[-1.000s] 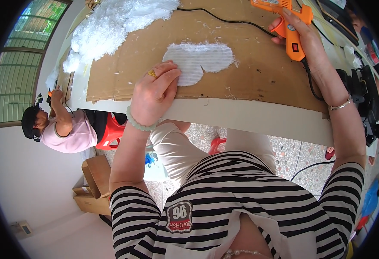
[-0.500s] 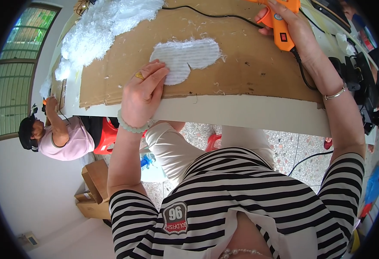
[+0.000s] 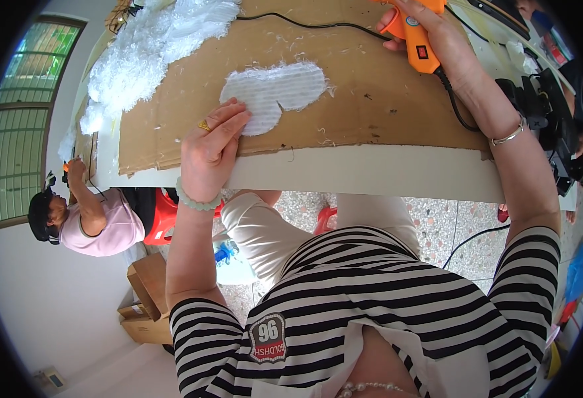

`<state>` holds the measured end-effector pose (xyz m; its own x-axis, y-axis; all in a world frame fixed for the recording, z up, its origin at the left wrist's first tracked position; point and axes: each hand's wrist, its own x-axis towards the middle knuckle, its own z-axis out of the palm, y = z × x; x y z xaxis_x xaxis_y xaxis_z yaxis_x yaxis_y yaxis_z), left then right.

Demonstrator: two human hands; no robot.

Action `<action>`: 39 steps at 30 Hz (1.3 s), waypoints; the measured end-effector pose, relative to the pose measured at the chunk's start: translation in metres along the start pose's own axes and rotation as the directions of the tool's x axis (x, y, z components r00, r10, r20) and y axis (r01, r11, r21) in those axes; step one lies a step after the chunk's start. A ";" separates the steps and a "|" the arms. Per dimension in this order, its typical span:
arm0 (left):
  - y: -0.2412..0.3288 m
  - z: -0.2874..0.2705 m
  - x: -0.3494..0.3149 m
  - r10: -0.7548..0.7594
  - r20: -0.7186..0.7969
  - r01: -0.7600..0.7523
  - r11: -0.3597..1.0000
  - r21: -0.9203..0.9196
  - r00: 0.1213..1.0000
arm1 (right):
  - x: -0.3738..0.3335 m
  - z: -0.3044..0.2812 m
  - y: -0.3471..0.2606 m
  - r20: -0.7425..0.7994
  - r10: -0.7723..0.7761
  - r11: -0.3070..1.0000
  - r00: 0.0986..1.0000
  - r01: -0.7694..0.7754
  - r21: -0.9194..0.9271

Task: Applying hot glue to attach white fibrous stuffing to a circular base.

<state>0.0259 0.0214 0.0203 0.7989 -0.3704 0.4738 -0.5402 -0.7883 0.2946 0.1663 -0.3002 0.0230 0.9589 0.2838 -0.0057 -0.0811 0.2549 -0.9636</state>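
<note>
A piece of white ribbed fabric (image 3: 298, 86) with frayed edges and a small slit lies flat on brown cardboard (image 3: 351, 126). My left hand (image 3: 213, 142) is at its near left edge, fingers pressed together on the fabric. In my right hand (image 3: 441, 40), up at the far right, is an orange hot glue gun (image 3: 424, 61) with a red switch. My fingers wrap its handle near the trigger. The gun's nozzle is cut off by the top of the picture. A black cord (image 3: 457, 106) runs from the handle's base.
Fluffy white fibre material (image 3: 132, 63) is heaped at the far left. A black cable (image 3: 318, 24) crosses the cardboard's far part. Dark equipment (image 3: 547, 123) stands at the right. Another person (image 3: 102, 219) works at the left, near cardboard boxes (image 3: 147, 298). The white table edge (image 3: 364, 172) is nearest me.
The whole view has shifted slightly, with the fabric and cardboard a little further left in the picture. Both hands keep the same holds; the glue gun stays at the far right.
</note>
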 end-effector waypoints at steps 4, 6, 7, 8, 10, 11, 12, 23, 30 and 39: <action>0.000 0.000 0.000 -0.007 0.002 0.007 1.000 -0.005 1.000 | -0.001 0.003 -0.003 -0.006 0.015 1.000 1.000 -0.015 -0.012; 0.000 0.000 0.000 -0.006 0.009 0.006 1.000 0.008 1.000 | -0.002 0.004 -0.003 -0.001 0.011 1.000 1.000 -0.011 -0.016; 0.000 0.000 0.001 -0.007 0.008 0.007 1.000 0.008 1.000 | -0.003 0.005 -0.003 -0.010 0.005 1.000 1.000 -0.005 -0.006; 0.001 0.000 0.002 0.002 0.006 -0.002 1.000 0.016 1.000 | -0.003 0.006 -0.004 -0.019 0.000 1.000 1.000 0.000 0.004; 0.001 0.000 0.002 0.009 0.003 -0.009 1.000 0.024 1.000 | -0.002 0.005 -0.003 -0.007 0.008 1.000 1.000 -0.008 0.007; 0.001 0.000 0.002 0.005 0.004 -0.005 0.999 0.031 1.000 | -0.002 0.005 -0.003 0.005 0.017 1.000 1.000 -0.017 0.010; 0.000 0.000 0.002 0.000 0.003 -0.001 0.999 0.039 1.000 | -0.001 0.005 -0.003 0.008 0.017 1.000 1.000 -0.017 0.009; 0.002 -0.002 0.005 0.030 0.021 -0.032 0.994 0.104 0.999 | -0.006 0.012 -0.008 -0.048 0.015 1.000 0.999 -0.015 -0.010; 0.006 -0.002 0.007 0.214 0.011 -0.208 0.937 0.280 0.977 | -0.004 -0.002 -0.001 -0.009 -0.032 0.986 0.999 0.030 -0.163; 0.005 -0.003 0.007 0.202 0.049 -0.208 0.938 0.279 0.978 | -0.006 0.000 0.000 -0.040 -0.048 0.989 0.998 0.042 -0.145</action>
<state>0.0276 0.0165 0.0278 0.6850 -0.5460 0.4824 -0.5989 -0.7990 -0.0538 0.1612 -0.3023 0.0232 0.9717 0.2341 0.0297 -0.0009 0.1296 -0.9916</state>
